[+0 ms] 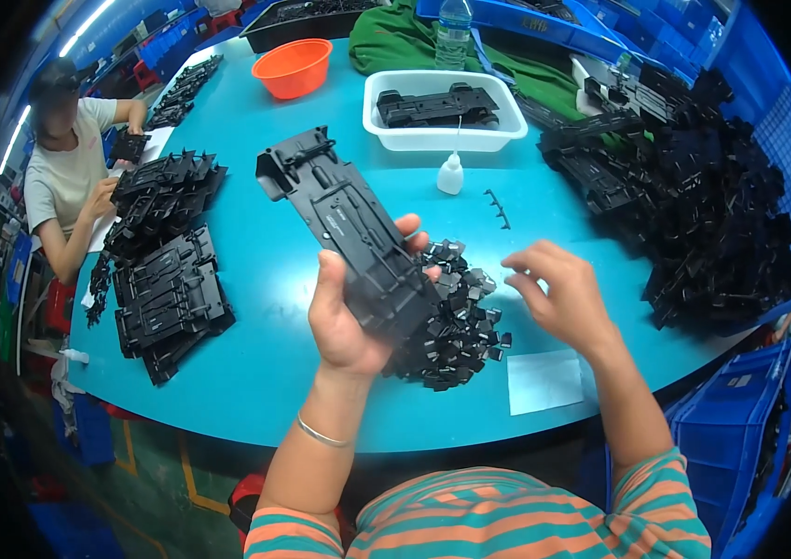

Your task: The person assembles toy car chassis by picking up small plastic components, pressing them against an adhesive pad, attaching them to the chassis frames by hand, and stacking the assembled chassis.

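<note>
My left hand [344,321] grips a long black plastic toy-car chassis [349,219], raised over the table and tilted, its far end leaning left. The thumb lies along one edge and fingertips show at the other. My right hand [554,289] hovers just right of a heap of small black plastic parts [456,326]. Its fingers are curled, with thumb and fingertips close together; whatever may be between them is too small to make out. The chassis and my left hand hide part of the heap.
Stacked black chassis lie at left [171,289], with a large pile at right [712,196]. Beyond stand a white tray [442,140] holding a chassis, a small white bottle [450,175], an orange bowl [293,70] and a water bottle [453,37]. A co-worker [69,158] handles a black part.
</note>
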Demonstrator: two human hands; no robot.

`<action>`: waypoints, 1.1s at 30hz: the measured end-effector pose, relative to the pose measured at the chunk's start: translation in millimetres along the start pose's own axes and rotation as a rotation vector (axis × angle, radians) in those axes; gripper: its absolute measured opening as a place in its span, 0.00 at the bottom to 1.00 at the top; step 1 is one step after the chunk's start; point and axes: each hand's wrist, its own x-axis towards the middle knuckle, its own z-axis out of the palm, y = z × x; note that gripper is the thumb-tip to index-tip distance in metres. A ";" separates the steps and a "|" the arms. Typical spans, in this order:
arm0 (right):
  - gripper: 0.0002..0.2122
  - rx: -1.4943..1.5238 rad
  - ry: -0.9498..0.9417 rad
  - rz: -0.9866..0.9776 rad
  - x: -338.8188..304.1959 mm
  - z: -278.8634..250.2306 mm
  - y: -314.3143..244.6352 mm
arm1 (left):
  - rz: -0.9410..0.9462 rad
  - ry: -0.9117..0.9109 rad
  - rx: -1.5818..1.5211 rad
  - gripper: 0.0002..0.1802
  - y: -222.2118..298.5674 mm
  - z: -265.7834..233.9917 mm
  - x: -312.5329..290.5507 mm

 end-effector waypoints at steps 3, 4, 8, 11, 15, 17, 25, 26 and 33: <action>0.08 0.033 -0.184 0.058 18.0 12.9 13.0 | 0.008 0.002 -0.026 0.41 -0.8 -5.0 3.2; 0.08 0.003 -0.208 0.049 20.0 21.0 17.6 | -0.002 -0.007 -0.028 0.42 -1.5 -5.2 4.1; 0.05 -0.025 -0.262 0.046 27.8 31.0 20.0 | -0.024 -0.041 -0.092 0.39 -2.9 -9.0 6.0; 0.04 -0.008 -0.247 0.085 25.8 28.3 17.6 | -0.028 -0.044 -0.103 0.38 -1.5 -7.5 4.6; 0.04 0.147 -0.246 0.208 25.3 12.7 11.9 | -0.033 -0.067 -0.138 0.38 -1.3 -6.5 4.7; 0.02 0.326 -0.240 0.324 20.2 4.4 11.5 | -0.041 -0.080 -0.163 0.38 -0.7 -8.1 4.6; 0.05 0.702 -0.204 0.417 -44.3 -29.8 22.0 | -0.067 -0.098 -0.182 0.39 -4.4 -9.1 2.2; 0.05 0.744 -0.170 0.370 -53.8 -31.3 23.3 | -0.073 -0.103 -0.185 0.39 -5.3 -9.2 3.0; 0.04 0.366 -0.010 0.215 -96.0 -45.8 15.2 | -0.104 -0.091 -0.174 0.42 0.9 -11.2 4.0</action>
